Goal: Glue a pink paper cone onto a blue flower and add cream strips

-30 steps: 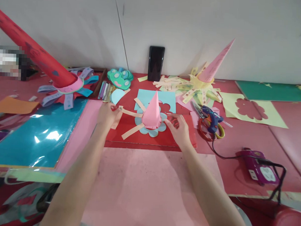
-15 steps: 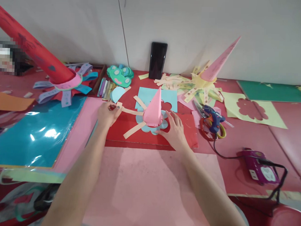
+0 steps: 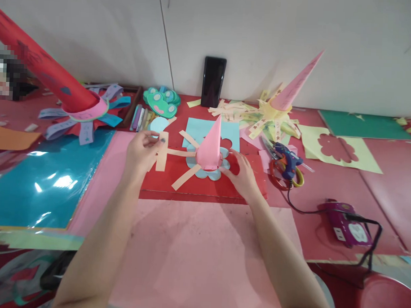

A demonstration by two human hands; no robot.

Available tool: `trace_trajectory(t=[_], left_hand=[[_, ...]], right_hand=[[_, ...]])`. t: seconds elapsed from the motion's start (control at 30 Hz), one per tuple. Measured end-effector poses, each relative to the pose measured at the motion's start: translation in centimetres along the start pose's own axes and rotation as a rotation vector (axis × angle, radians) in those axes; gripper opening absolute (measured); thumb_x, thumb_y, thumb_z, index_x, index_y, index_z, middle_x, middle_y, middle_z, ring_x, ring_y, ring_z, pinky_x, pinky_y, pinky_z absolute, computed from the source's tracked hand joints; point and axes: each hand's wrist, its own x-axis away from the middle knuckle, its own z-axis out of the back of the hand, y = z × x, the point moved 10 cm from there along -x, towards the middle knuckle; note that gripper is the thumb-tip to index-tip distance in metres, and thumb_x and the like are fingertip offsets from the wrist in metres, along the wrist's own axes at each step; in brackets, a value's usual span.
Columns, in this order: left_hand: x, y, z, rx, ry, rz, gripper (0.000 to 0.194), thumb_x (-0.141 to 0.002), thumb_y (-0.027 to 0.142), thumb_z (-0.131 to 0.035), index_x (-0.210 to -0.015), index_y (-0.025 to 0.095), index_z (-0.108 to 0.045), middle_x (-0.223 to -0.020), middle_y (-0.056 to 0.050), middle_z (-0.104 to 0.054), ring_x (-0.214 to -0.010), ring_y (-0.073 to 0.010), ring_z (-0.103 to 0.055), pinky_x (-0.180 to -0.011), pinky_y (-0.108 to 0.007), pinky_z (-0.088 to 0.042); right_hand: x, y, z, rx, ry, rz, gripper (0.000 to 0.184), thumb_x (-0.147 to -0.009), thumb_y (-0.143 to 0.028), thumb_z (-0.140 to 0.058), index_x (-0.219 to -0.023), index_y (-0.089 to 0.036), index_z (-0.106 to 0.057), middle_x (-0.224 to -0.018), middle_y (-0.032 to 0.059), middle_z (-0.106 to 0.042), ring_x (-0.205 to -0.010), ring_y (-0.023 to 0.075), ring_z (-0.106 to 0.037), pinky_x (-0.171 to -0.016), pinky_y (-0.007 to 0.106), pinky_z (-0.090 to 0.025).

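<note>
My left hand (image 3: 142, 152) pinches a peach paper strip (image 3: 161, 159), which hangs down from the fingertips. A pink paper cone (image 3: 210, 147) stands on a light blue flower cutout (image 3: 209, 174), with several peach strips (image 3: 186, 177) reaching out to its left. The held strip overlaps the outer end of the middle one. At the cone's right side is my right hand (image 3: 243, 175), its thumb and fingers spread around the right petals. The thumb tip lies at the cone's base; whether it presses there I cannot tell. Red sheets (image 3: 177, 184) lie underneath.
A glue gun (image 3: 288, 158) lies over scissors (image 3: 280, 174), its cord running to a purple box (image 3: 347, 224). A phone (image 3: 213, 82) leans on the wall. Finished paper cones stand left, red (image 3: 59, 81), and right, pink (image 3: 297, 87). Marker pens (image 3: 142, 118) lie left.
The strip in my left hand has swung from a bunched position to hanging downward, and that hand has turned slightly. My right hand stays beside the cone. The whole view has shifted a little.
</note>
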Motion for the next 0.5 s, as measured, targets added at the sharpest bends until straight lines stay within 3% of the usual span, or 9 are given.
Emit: trace_trajectory(t=[0.13,0.33,0.43,0.5], left_hand=[[3.3,2.2,-3.8,0.06,-0.174,-0.067,0.03,-0.071,0.026,-0.064,-0.1,0.021,-0.056,-0.079,-0.001,-0.067,-0.07,-0.0147,-0.064,-0.06,-0.025,-0.051],[8.4,1.2,-10.2,0.073,-0.388,-0.051,0.029,-0.074,0.021,-0.063,-0.102,0.024,-0.054,-0.074,0.001,-0.065,-0.073,-0.0152,-0.066,-0.071,-0.03,-0.053],[9.3,0.6,-11.2,0.01,-0.4,-0.026,0.026,-0.076,0.019,-0.063,-0.1,0.026,-0.054,-0.076,0.001,-0.066,-0.076,-0.0164,-0.065,-0.072,-0.031,-0.053],[9.4,0.8,-11.0,-0.062,-0.378,-0.057,0.027,-0.077,0.019,-0.063,-0.102,0.026,-0.053,-0.079,0.001,-0.066,-0.076,-0.0167,-0.065,-0.073,-0.032,-0.053]], right_hand=[[0.1,0.8,1.8,-0.105,0.092,-0.105,0.045,-0.082,-0.049,-0.054,-0.119,-0.024,-0.055,-0.12,0.0105,-0.059,-0.11,0.0229,-0.055,-0.092,0.043,-0.045],[0.1,0.1,2.5,-0.121,0.12,-0.048,0.027,-0.083,-0.039,-0.054,-0.104,-0.023,-0.062,-0.113,0.0077,-0.062,-0.109,0.0209,-0.055,-0.093,0.04,-0.043],[0.0,-0.1,3.3,-0.112,0.156,-0.031,0.023,-0.084,-0.037,-0.053,-0.099,-0.023,-0.064,-0.109,0.007,-0.063,-0.105,0.0199,-0.057,-0.088,0.037,-0.046],[-0.1,0.2,4.9,-0.071,0.236,-0.023,0.021,-0.084,-0.036,-0.053,-0.093,-0.021,-0.065,-0.1,0.0066,-0.064,-0.096,0.0192,-0.059,-0.082,0.035,-0.047]])
